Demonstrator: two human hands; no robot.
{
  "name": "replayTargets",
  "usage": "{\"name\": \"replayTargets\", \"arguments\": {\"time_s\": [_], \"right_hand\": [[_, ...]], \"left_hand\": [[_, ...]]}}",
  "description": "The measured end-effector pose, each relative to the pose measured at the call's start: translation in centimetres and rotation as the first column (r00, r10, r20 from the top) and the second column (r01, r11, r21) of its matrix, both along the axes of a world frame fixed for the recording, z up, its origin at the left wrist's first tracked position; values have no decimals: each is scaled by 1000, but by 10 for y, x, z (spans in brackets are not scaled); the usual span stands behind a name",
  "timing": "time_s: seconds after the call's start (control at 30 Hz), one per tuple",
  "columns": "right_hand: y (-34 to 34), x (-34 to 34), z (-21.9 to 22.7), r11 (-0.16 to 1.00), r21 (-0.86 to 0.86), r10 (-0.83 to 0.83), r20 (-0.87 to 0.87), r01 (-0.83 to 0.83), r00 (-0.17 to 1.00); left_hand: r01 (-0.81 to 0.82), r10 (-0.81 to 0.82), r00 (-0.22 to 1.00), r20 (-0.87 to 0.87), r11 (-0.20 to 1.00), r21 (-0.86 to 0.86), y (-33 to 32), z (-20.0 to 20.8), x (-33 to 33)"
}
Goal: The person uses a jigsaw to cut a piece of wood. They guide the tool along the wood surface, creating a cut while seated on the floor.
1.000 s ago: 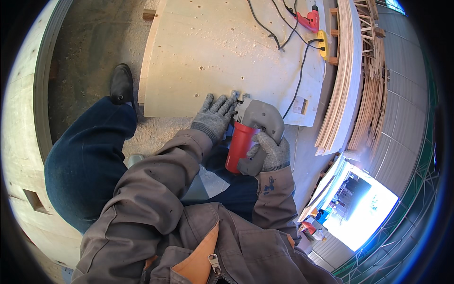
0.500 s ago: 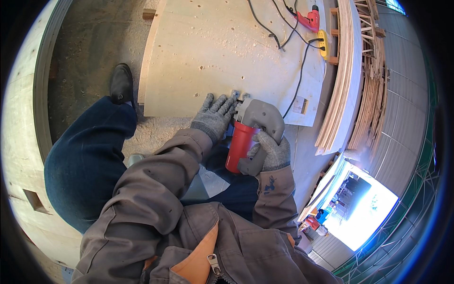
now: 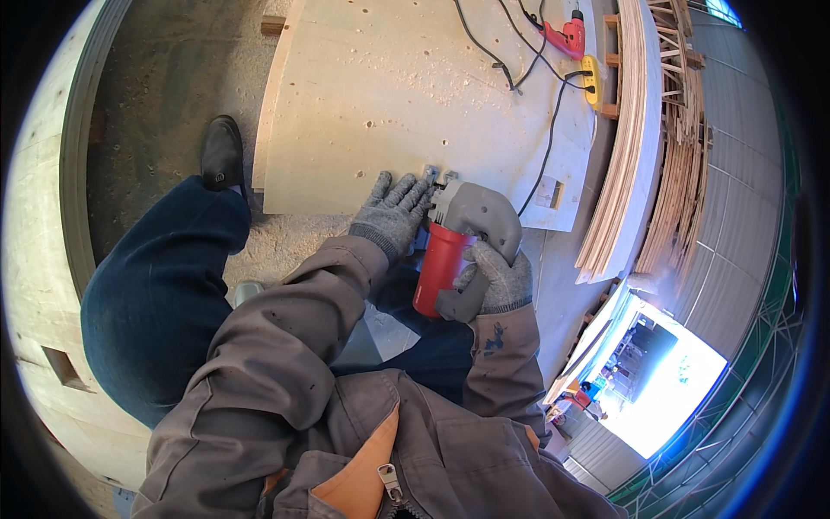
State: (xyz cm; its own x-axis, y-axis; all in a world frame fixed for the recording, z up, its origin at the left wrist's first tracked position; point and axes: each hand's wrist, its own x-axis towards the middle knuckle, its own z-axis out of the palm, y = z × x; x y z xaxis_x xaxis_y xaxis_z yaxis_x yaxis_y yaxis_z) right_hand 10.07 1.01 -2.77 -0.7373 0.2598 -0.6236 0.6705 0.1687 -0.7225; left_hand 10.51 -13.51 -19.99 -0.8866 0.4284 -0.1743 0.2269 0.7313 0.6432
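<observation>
A jigsaw (image 3: 443, 259) with a red motor body and grey handle housing rests at the near edge of a pale plywood sheet (image 3: 363, 95). My right hand (image 3: 504, 278), in a grey knit glove, is closed around its grey handle. Its metal front end touches the sheet; the blade itself is hidden. Just left of the tool's front, my left hand (image 3: 393, 210), also gloved, lies flat on the sheet's edge with fingers stretched and slightly spread. Sawdust and small holes dot the sheet, and a square cutout (image 3: 549, 191) shows near its right corner.
A red power drill (image 3: 568, 36) and yellow power strip (image 3: 590, 82) lie at the far right of the sheet, with black cords (image 3: 538, 173) running across it. Stacked plywood (image 3: 618, 156) stands to the right. More plywood (image 3: 35, 259) curves along the left, beside my shoe (image 3: 222, 154).
My hands and the jigsaw stay almost in place; any shift is very slight. In the distant bright opening at lower right, a small red figure has shifted.
</observation>
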Motion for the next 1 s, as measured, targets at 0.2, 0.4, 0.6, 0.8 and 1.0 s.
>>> {"name": "replayTargets", "arguments": {"time_s": [0.2,0.4,0.6,0.8,1.0], "right_hand": [[-3,0,2,1000,3,-3,-7,3,1000],[-2,-1,1,1000,7,-2,-10,2,1000],[-3,0,1,1000,21,1,-12,-1,1000],[-2,-1,1,1000,15,10,-14,-10,1000],[-3,-1,2,1000,7,3,-17,-3,1000]], "left_hand": [[16,-16,1000,4,1000,2,-3,5,-1],[12,-12,1000,2,1000,14,-2,1,-1],[8,-7,1000,-13,1000,7,-3,2,-1],[8,-8,1000,-1,1000,4,-2,1,-1],[20,-20,1000,14,1000,0,-2,2,-2]]}}
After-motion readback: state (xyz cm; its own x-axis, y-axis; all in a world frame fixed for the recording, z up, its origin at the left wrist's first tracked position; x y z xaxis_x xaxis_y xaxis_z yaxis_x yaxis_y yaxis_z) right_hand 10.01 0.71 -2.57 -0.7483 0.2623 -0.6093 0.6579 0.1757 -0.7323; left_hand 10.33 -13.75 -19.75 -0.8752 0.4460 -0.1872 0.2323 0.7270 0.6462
